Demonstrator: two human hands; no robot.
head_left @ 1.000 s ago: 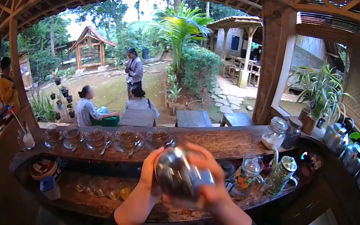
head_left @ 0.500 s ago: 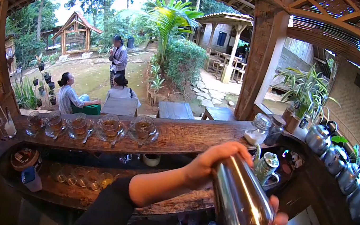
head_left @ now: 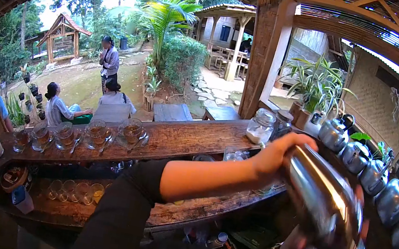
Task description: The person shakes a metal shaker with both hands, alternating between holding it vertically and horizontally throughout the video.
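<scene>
A large shiny metal shaker (head_left: 326, 192) is held tilted at the right, above the counter's inner side. My left hand (head_left: 279, 154) wraps round its upper left end. My right hand (head_left: 304, 244) grips it lower down, partly hidden behind the metal and blurred, with fingertips showing on the far side. Below my left forearm, a glass (head_left: 234, 154) stands near a clear jar of white contents (head_left: 261, 126) on the wooden counter (head_left: 180, 142).
Several glass cups on saucers (head_left: 96, 134) line the counter's left part. Small glasses (head_left: 71, 190) stand on the lower shelf. Several metal kettles (head_left: 355, 155) line the right ledge. People (head_left: 110, 61) are outside beyond the counter.
Both hands and the shaker have moved to the right and the shaker is tilted more. The camera view has turned right, so the scene outside appears shifted left.
</scene>
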